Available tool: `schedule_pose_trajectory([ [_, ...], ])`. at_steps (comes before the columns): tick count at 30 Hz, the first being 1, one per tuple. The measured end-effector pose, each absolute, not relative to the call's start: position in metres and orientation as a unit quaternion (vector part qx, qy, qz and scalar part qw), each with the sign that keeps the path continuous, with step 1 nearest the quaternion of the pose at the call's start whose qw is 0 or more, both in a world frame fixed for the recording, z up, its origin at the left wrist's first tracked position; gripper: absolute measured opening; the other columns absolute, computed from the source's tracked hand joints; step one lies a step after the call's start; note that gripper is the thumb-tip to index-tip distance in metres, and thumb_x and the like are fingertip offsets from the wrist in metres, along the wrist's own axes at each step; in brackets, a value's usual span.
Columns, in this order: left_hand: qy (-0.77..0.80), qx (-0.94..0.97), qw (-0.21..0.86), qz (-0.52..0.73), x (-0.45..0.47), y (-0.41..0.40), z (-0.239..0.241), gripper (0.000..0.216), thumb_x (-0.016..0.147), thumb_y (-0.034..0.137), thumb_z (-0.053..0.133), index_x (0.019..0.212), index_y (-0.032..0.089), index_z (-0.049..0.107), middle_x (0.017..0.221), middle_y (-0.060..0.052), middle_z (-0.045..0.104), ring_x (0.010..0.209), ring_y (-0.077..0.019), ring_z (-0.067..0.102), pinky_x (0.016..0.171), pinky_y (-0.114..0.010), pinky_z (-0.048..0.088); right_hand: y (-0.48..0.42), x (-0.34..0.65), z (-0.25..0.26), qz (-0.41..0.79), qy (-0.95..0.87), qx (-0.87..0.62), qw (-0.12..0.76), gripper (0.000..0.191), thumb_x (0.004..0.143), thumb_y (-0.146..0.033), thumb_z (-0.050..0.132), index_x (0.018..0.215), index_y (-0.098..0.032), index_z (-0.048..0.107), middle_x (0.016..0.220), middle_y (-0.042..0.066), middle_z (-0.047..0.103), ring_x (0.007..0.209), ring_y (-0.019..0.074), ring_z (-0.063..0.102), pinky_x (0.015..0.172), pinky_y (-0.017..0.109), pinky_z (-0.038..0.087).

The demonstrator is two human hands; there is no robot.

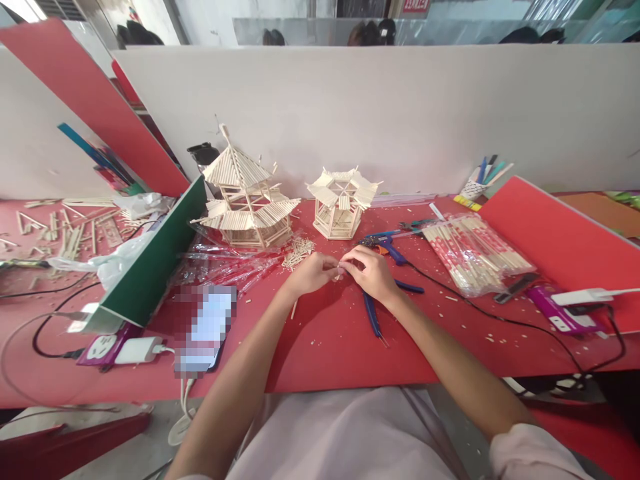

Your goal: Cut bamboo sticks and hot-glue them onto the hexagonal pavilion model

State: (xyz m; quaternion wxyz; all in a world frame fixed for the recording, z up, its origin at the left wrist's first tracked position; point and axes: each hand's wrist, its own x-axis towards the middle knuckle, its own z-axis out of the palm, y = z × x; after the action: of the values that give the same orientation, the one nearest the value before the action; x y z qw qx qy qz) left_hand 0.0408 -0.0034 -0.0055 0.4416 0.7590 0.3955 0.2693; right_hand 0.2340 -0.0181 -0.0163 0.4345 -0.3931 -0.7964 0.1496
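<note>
My left hand (316, 272) and my right hand (369, 268) meet over the middle of the red table, fingertips pinched close together. Whatever lies between them is too small to name. Under my right hand and wrist are blue-handled pliers (370, 313), their handles spread. Just beyond it rests a blue glue gun (393, 250) with a black cord. A small pile of cut stick pieces (299, 253) lies left of my left hand. Behind my hands stands a six-sided wooden-stick pavilion (343, 203); to its left is a taller, two-roofed stick pavilion (245, 193).
A bag of wrapped chopsticks (475, 253) lies at the right, near a purple power strip (565, 310). At the left are a phone (213, 320), plastic wrappers (225, 267) and a green divider board (160, 267). A pen cup (475, 187) stands at the back right.
</note>
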Motion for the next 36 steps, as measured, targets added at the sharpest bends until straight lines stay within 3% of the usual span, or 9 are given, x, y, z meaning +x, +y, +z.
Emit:
schedule_pose_trajectory([
  [9, 0.388, 0.775, 0.43, 0.254, 0.0413, -0.0032, -0.008, 0.02, 0.087, 0.029, 0.06, 0.079, 0.014, 0.072, 0.072, -0.003, 0.073, 0.063, -0.0127, 0.063, 0.061, -0.022, 0.044, -0.0171, 0.2361, -0.0186, 0.126, -0.824, -0.396, 0.385, 0.017, 0.099, -0.022, 0.05, 0.083, -0.024, 0.052, 0.086, 0.005, 0.058, 0.082, 0.021, 0.058, 0.075, 0.032, 0.045],
  [18, 0.387, 0.76, 0.452, 0.262, 0.0456, -0.0066, -0.0078, 0.02, 0.085, 0.029, 0.063, 0.078, 0.014, 0.072, 0.071, -0.004, 0.073, 0.064, -0.0139, 0.065, 0.061, -0.023, 0.045, -0.0209, 0.2338, -0.0199, 0.078, -0.844, -0.432, 0.308, 0.013, 0.095, -0.013, 0.044, 0.087, -0.024, 0.046, 0.091, 0.006, 0.055, 0.078, 0.0214, 0.053, 0.06, 0.031, 0.031],
  [24, 0.4, 0.756, 0.446, 0.264, 0.048, -0.0096, -0.0057, 0.021, 0.086, 0.029, 0.062, 0.076, 0.013, 0.072, 0.072, -0.004, 0.074, 0.064, -0.0141, 0.065, 0.062, -0.023, 0.046, -0.0202, 0.2356, -0.0201, 0.073, -0.845, -0.436, 0.3, 0.013, 0.094, -0.012, 0.045, 0.088, -0.024, 0.046, 0.092, 0.006, 0.054, 0.077, 0.0212, 0.052, 0.059, 0.031, 0.03],
  [30, 0.413, 0.748, 0.434, 0.285, 0.046, -0.0053, -0.0109, 0.021, 0.086, 0.03, 0.062, 0.077, 0.013, 0.07, 0.071, -0.003, 0.073, 0.064, -0.0135, 0.063, 0.059, -0.022, 0.042, -0.0246, 0.2318, -0.0182, 0.083, -0.845, -0.433, 0.303, 0.012, 0.095, -0.014, 0.046, 0.088, -0.024, 0.047, 0.093, 0.006, 0.055, 0.079, 0.0218, 0.055, 0.06, 0.031, 0.033],
  [36, 0.419, 0.734, 0.433, 0.314, 0.044, -0.0016, -0.0125, 0.023, 0.088, 0.032, 0.062, 0.075, 0.014, 0.07, 0.072, -0.002, 0.072, 0.065, -0.0129, 0.062, 0.062, -0.023, 0.044, -0.0216, 0.2329, -0.0174, 0.121, -0.818, -0.411, 0.384, 0.014, 0.098, -0.019, 0.043, 0.085, -0.025, 0.045, 0.088, 0.007, 0.058, 0.081, 0.0225, 0.058, 0.073, 0.034, 0.045],
])
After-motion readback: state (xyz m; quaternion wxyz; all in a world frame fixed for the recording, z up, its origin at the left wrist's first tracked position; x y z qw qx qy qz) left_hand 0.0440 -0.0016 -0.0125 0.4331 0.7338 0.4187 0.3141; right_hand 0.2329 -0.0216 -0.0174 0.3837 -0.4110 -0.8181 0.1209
